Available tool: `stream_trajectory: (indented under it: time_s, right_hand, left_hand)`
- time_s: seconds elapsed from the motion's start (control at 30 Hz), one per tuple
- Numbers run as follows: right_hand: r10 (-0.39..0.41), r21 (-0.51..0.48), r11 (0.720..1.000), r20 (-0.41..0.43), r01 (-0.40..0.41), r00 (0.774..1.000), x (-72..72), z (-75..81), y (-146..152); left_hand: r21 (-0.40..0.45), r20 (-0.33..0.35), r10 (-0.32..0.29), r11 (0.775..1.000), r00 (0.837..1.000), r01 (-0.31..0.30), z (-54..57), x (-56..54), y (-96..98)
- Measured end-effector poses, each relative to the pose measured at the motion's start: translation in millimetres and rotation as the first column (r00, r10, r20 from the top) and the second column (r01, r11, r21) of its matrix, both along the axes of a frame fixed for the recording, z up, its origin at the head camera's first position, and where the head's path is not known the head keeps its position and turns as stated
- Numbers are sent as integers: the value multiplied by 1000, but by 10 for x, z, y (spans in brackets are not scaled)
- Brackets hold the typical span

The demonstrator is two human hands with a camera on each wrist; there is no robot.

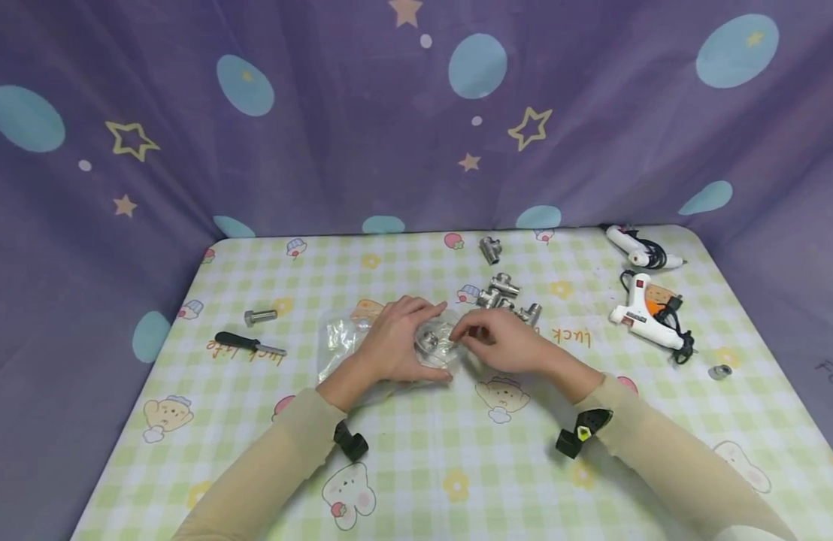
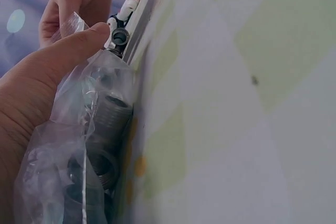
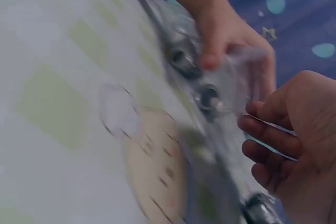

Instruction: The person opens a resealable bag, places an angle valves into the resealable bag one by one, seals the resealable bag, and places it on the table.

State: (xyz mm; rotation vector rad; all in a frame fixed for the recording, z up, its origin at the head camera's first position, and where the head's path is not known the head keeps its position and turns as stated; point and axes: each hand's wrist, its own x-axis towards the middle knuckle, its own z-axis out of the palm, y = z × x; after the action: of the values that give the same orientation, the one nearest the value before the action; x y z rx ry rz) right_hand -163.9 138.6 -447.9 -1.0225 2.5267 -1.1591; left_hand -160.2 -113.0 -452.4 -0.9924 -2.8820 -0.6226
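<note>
A clear plastic bag (image 1: 337, 342) lies on the table, with several threaded metal fittings (image 2: 111, 116) inside. My left hand (image 1: 398, 346) curves around the bag near its mouth, thumb on the near side and fingers on the far side. At the opening, my right hand (image 1: 504, 340) pinches the bag's edge with its fingertips. Two fittings show through the plastic near the mouth in the right wrist view, one a ring-like fitting (image 3: 209, 98). Just beyond the right hand is a cluster of metal tee fittings (image 1: 503, 285).
A lone tee fitting (image 1: 490, 250) lies at the back. Two white glue guns, one farther back (image 1: 636, 246) and one nearer (image 1: 643, 312), lie at the right, with a small metal fitting (image 1: 720, 372). At the left are a bolt (image 1: 261, 316) and a black-handled tool (image 1: 237, 341).
</note>
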Motion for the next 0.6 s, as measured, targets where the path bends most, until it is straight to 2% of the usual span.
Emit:
stream_trajectory:
  time_s: [0.23,0.47,0.6]
  right_hand:
    - [-156,26,987,-64,158,986,-119,112,369]
    - [-280,60,954,-170,293,945,-175,123,667]
    - [-315,112,934,-190,339,930,-191,130,774]
  left_hand:
    - [-14,2,3,1000,1000,-3,6,6,-5]
    - [-8,-9,-7,1000,1000,7,3,6,-14]
    - [-3,-4,-10,1000,1000,10,6,6,-15]
